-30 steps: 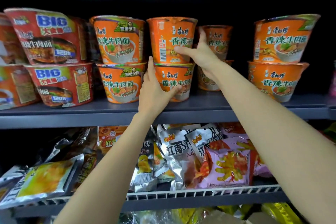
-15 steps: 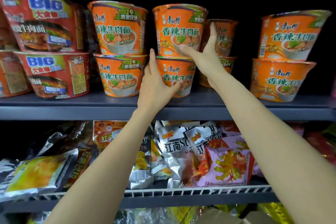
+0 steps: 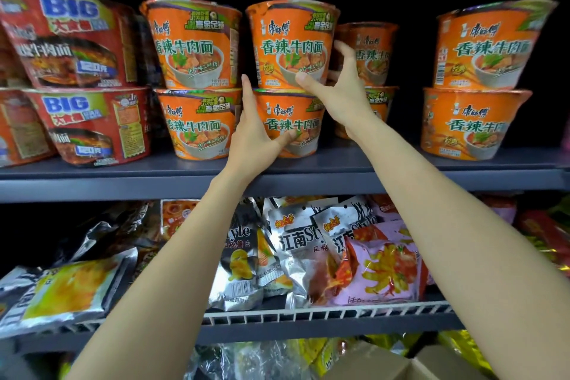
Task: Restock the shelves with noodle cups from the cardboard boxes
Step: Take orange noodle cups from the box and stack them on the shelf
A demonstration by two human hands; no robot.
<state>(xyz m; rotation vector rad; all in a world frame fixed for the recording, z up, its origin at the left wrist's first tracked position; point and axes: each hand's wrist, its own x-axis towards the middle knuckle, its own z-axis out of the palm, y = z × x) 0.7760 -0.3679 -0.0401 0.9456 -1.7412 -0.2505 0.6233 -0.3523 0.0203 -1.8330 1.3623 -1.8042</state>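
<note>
While both hands reach to the shelf [image 3: 277, 182]: left hand [image 3: 257, 136] curled round lower cup [image 3: 290, 123], thumb across its front, fingers up its left side. Right hand [image 3: 336, 86] gripping upper cup [image 3: 293, 43], thumb on the lower front, fingers curled round the right side.

Upper cup stacked upright on lower cup, long axis vertical, wide foil-lidded end up, narrow base down, printed face turned outward. Both orange, lettered in green 香辣牛肉面, with 康师傅 in white above and a bowl of noodles pictured below. Small green panel at upper right of each face, partly legible as 赢金足球.

Just left, touching or nearly so, a second orange stack [image 3: 194, 80] of two, same print, same upright pose. Behind the right hand, a rear stack [image 3: 373, 55], set deeper and dimmer. Well apart to the right, a far stack [image 3: 484, 80], upper cup tilted slightly. At far left, red cups [image 3: 71, 71] two high, marked BIG in blue, with 牛肉面 readable.

Below, on a wire-fronted shelf [image 3: 308, 315], snack bags [image 3: 311, 253] heaped loosely; silver ones reading 江南Style, one pink with yellow strips pictured. At bottom edge, a cardboard box [image 3: 388, 364] corner.
</note>
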